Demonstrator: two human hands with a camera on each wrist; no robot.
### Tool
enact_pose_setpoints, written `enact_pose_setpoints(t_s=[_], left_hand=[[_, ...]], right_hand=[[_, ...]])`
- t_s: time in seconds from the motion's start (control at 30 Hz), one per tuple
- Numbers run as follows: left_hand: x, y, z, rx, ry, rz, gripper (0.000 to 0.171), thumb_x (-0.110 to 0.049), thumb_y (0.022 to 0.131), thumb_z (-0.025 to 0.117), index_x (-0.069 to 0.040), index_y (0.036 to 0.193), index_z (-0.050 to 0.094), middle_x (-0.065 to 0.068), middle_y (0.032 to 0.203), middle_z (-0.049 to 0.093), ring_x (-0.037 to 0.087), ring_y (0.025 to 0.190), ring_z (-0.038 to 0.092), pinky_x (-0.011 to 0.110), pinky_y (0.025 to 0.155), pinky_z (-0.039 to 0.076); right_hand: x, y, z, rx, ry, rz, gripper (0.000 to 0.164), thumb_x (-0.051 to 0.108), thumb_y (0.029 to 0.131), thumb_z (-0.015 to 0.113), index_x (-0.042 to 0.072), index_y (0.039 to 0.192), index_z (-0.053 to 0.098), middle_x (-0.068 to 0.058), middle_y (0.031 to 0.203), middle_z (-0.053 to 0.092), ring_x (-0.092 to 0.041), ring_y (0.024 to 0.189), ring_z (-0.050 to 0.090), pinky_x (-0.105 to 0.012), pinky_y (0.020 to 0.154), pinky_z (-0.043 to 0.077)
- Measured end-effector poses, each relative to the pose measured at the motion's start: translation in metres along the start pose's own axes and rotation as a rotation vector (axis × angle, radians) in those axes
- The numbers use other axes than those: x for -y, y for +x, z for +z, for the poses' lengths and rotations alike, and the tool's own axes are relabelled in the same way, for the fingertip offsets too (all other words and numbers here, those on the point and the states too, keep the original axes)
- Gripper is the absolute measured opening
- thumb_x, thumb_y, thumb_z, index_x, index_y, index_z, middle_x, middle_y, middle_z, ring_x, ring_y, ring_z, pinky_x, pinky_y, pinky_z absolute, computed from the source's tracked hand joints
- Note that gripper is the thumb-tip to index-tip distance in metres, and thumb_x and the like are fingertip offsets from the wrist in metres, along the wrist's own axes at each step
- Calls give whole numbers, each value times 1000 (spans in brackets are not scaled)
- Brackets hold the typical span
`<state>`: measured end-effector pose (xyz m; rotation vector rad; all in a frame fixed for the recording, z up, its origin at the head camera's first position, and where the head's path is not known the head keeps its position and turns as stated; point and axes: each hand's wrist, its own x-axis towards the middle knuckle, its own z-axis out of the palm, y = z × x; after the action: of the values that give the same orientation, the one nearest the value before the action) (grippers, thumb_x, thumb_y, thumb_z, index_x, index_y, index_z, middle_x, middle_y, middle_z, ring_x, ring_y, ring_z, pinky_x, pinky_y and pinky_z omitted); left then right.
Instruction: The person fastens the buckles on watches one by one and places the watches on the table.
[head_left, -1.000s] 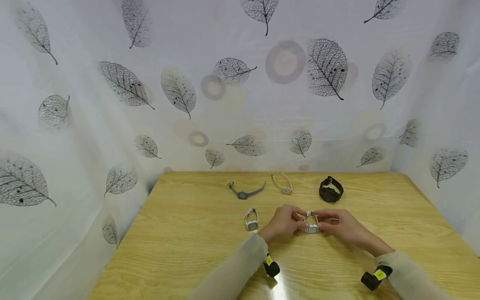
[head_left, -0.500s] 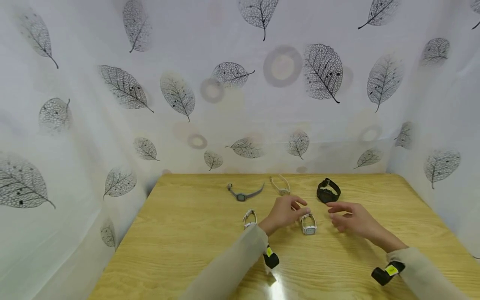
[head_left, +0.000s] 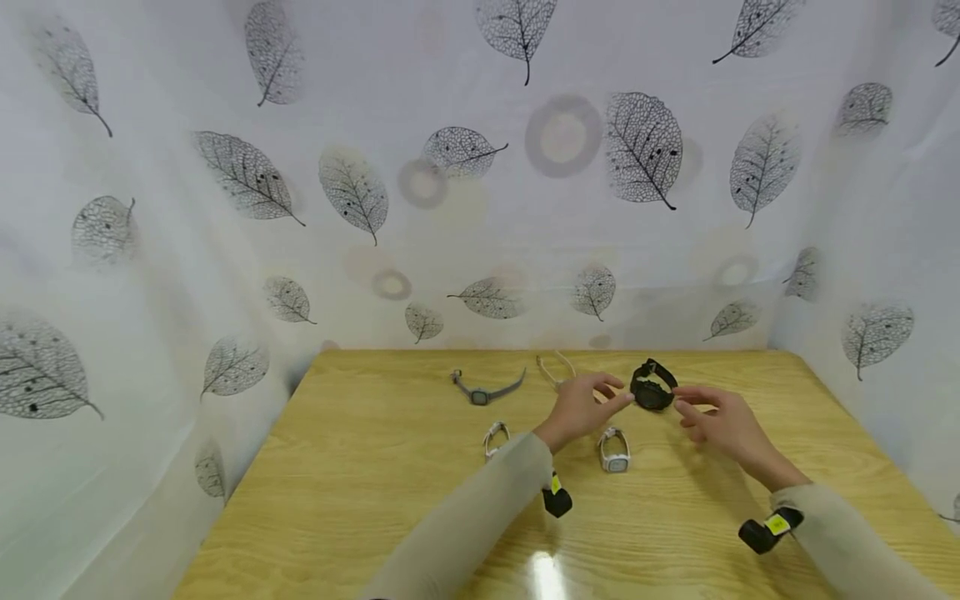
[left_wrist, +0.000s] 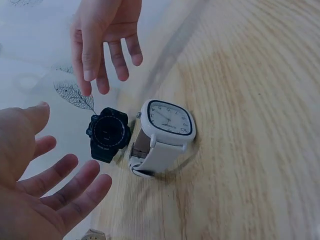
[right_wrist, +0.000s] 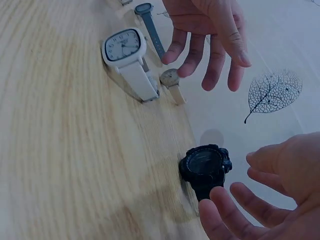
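Observation:
A black watch [head_left: 651, 397] with its strap looped lies toward the back right of the wooden table. My left hand [head_left: 587, 404] is at its left side, thumb and fingers apart and holding nothing. On the other side my right hand [head_left: 723, 423] has its fingertips close to the black strap. Both wrist views show relaxed, spread fingers around the black watch [right_wrist: 202, 162]. Nearer to me stands a white square-faced watch [head_left: 615, 462], its strap closed in a loop; its dial [left_wrist: 170, 119] is plain in the left wrist view.
A grey watch [head_left: 480, 397] lies stretched out at the back left. Beside it is a thin pale-strapped watch [head_left: 557, 371], partly behind my left hand. My left sleeve [head_left: 480, 508] covers part of another white watch [head_left: 496, 435]. A leaf-patterned curtain [head_left: 480, 233] hangs behind the table.
Both hands have let go of the white square watch, which stays on the table. They have moved back toward the black watch, the left hand moving right, to either side of it.

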<state>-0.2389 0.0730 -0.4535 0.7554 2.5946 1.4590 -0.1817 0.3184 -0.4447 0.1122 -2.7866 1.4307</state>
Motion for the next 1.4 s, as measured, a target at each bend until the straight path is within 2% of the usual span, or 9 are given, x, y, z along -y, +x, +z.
enact_pose_setpoints(t_s=[0.2, 0.3, 0.5, 0.7, 0.83, 0.93, 1.03, 1.17, 1.4], left_hand=[[0, 14, 9, -6, 13, -1, 46, -47, 100, 66, -19, 136, 66, 7, 128, 69, 20, 114, 66, 28, 81, 56], [-1, 20, 13, -18, 19, -17, 46, -48, 100, 65, -22, 137, 65, 9, 132, 67, 20, 119, 64, 32, 88, 56], [-3, 35, 21, -39, -6, -99, 47, -52, 99, 64, -28, 140, 62, 9, 136, 65, 21, 121, 62, 39, 89, 56], [-2, 46, 27, -23, -39, -139, 47, -48, 101, 63, -28, 144, 59, 9, 142, 61, 23, 128, 59, 39, 90, 56], [1, 49, 32, -13, -40, -149, 46, -45, 103, 61, -25, 145, 57, 13, 142, 60, 23, 97, 72, 33, 72, 58], [2, 51, 35, -9, -61, -165, 46, -41, 104, 61, -24, 146, 55, 16, 141, 59, 25, 72, 73, 31, 60, 56], [0, 54, 38, -10, -58, -180, 45, -40, 104, 62, -23, 145, 56, 14, 140, 60, 22, 92, 72, 33, 72, 58], [-1, 56, 41, -10, -36, -204, 43, -37, 104, 62, -23, 145, 58, 11, 138, 62, 20, 121, 60, 38, 90, 56], [-3, 60, 44, -5, -35, -221, 41, -32, 104, 63, -21, 143, 60, 10, 132, 65, 20, 115, 63, 36, 88, 56]], right_hand=[[-4, 12, -4, -17, -33, 14, 53, 28, 108, 56, -5, 148, 47, -35, 140, 52, -40, 100, 71, -37, 70, 63], [-6, 19, -5, -16, -39, 30, 54, 26, 108, 56, -6, 150, 45, -36, 141, 51, -38, 97, 72, -37, 69, 63], [-9, 31, -5, -21, -22, 76, 57, 26, 109, 55, -8, 151, 40, -38, 143, 47, -35, 93, 73, -36, 66, 62], [-11, 41, -5, -17, 12, 122, 58, 25, 109, 52, -7, 154, 36, -39, 146, 44, -34, 92, 73, -38, 66, 63], [-14, 47, -5, -17, 27, 145, 57, 24, 109, 52, -8, 154, 35, -39, 145, 44, -31, 83, 72, -39, 63, 62], [-18, 52, -5, -18, 26, 153, 56, 21, 109, 52, -9, 153, 36, -40, 143, 45, -30, 79, 72, -40, 62, 62], [-20, 55, -5, -19, 18, 161, 54, 20, 108, 53, -10, 151, 38, -41, 142, 45, -29, 79, 73, -40, 62, 62], [-20, 57, -3, -15, 29, 196, 54, 20, 108, 53, -9, 151, 38, -41, 143, 44, -29, 81, 73, -40, 64, 63], [-22, 61, -1, -13, 54, 222, 53, 18, 108, 52, -8, 152, 38, -42, 143, 43, -28, 82, 72, -41, 66, 63]])
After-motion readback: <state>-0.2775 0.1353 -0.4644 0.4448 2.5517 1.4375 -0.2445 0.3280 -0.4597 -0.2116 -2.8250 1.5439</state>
